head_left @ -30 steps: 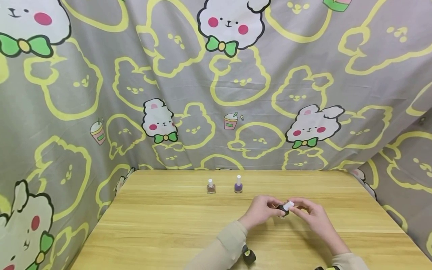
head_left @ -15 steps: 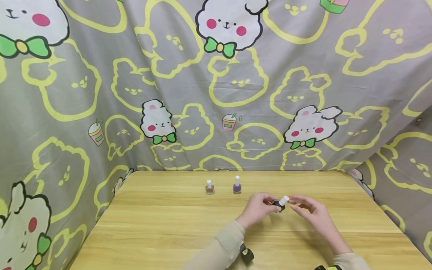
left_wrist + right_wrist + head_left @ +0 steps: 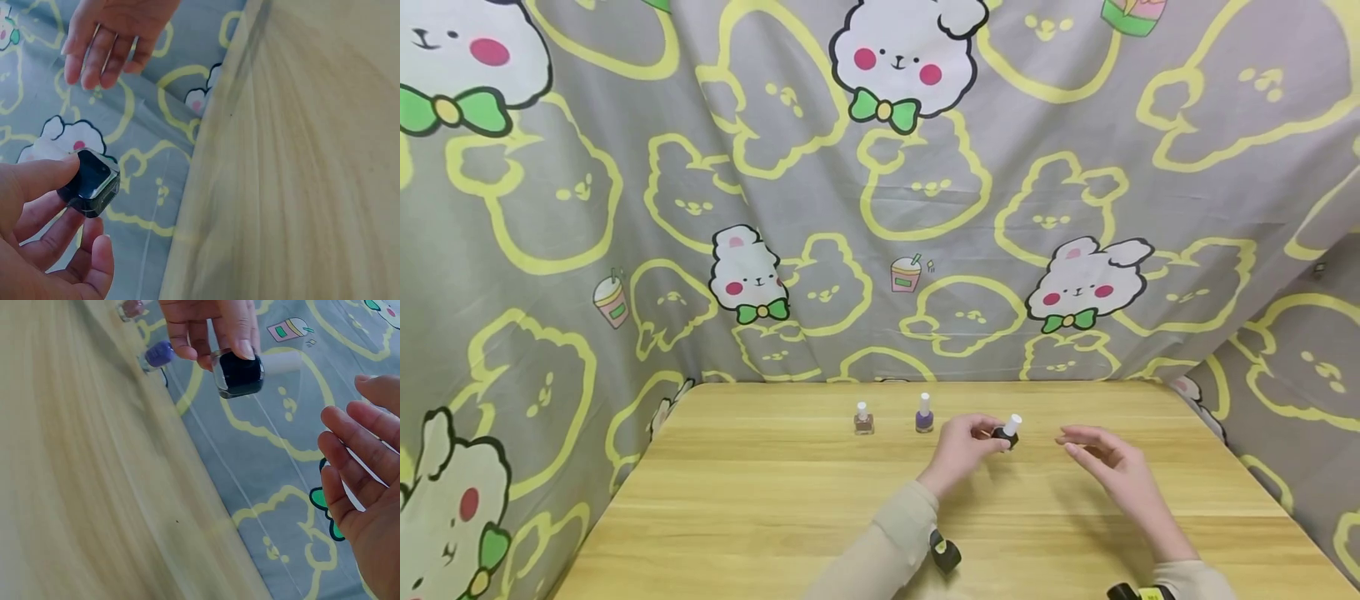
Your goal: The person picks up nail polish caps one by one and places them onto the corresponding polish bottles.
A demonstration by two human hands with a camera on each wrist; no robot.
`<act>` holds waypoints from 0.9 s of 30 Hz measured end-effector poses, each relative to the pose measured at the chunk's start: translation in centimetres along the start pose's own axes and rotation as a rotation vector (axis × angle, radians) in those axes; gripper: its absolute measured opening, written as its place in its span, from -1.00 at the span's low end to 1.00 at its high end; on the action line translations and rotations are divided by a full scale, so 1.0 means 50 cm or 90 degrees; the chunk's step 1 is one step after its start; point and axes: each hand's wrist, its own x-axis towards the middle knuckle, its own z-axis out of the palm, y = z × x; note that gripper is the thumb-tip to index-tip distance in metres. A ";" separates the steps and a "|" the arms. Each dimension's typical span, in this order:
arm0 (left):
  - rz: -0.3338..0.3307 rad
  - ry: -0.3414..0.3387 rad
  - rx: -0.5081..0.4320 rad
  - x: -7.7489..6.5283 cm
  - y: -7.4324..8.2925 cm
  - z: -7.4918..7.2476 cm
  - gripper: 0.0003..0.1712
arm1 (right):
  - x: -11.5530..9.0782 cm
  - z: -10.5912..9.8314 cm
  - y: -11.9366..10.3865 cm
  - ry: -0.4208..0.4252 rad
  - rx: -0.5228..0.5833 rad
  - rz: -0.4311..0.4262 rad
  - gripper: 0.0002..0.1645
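Note:
My left hand pinches a bottle of black nail polish between thumb and fingers, above the table. Its white cap is on and tilts up to the right; in the right wrist view the dark glass bottle shows clearly. To the right, my right hand is apart from the bottle, its fingers loosely bent around nothing. Left of the held bottle, a purple nail polish bottle stands upright on the table. Farther left stands a brownish-pink nail polish bottle, also white-capped.
The wooden table runs up to a grey curtain with bunny prints behind it, and curtain hangs on both sides. A black wrist device sits on the left sleeve, another on the right.
The right hand has let go of the white cap and drawn away to the right. Holding the black polish bottle, the left hand has moved left and farther back over the table.

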 end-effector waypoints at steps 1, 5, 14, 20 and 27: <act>-0.005 0.002 -0.004 0.002 -0.001 0.001 -0.73 | 0.000 -0.003 0.000 0.001 0.006 0.001 -0.66; -0.005 0.011 0.002 0.012 -0.004 0.002 -0.74 | -0.001 -0.018 -0.001 0.008 0.027 0.003 -0.64; -0.023 0.033 0.022 0.034 -0.034 0.002 -0.73 | 0.000 -0.052 0.010 0.030 0.038 0.033 -0.64; -0.045 0.045 0.019 0.048 -0.055 0.005 -0.73 | -0.003 -0.061 0.032 0.040 0.019 0.037 -0.61; -0.083 0.056 0.009 0.063 -0.067 0.015 -0.76 | -0.005 -0.063 0.058 0.043 -0.026 0.037 -0.62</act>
